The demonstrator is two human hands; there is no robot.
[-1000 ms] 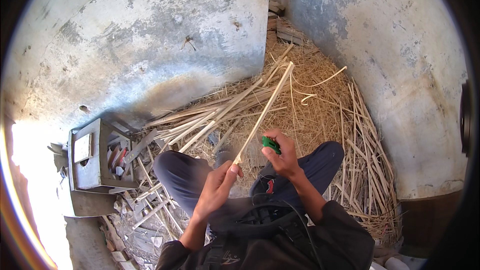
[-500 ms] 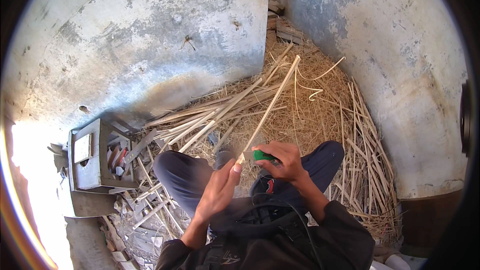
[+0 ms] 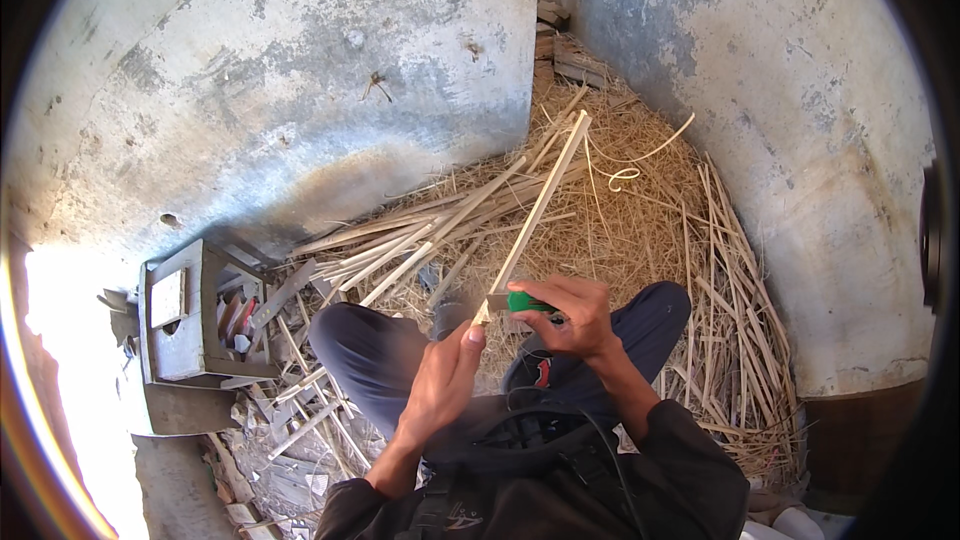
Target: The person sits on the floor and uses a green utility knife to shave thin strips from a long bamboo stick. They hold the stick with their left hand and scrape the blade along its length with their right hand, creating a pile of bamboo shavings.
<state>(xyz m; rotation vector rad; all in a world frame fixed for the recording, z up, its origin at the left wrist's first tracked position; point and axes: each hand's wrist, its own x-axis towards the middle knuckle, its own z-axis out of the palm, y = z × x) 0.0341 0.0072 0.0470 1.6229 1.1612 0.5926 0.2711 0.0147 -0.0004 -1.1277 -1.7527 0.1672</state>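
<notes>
My left hand (image 3: 444,377) is closed around the near end of a long pale strip (image 3: 535,214), which looks like split bamboo or wood. The strip slants up and away over the straw, with thin curled shavings (image 3: 622,176) hanging from its far end. In my right hand (image 3: 580,314) is a green-handled knife (image 3: 530,301). Its short, wide blade lies across the strip just beyond my left thumb, touching it or very close. Part of the handle is hidden by my fingers.
A bed of fine shavings (image 3: 640,240) covers the floor ahead. Split strips (image 3: 440,225) are heaped at the left, and more (image 3: 735,320) line the right wall. A battered wooden box (image 3: 180,315) stands at the left. My bent knees (image 3: 350,355) flank the work.
The strip's far end has swung slightly left, and its hanging shaving has curled into a loop. Both hands keep nearly the same places and grips.
</notes>
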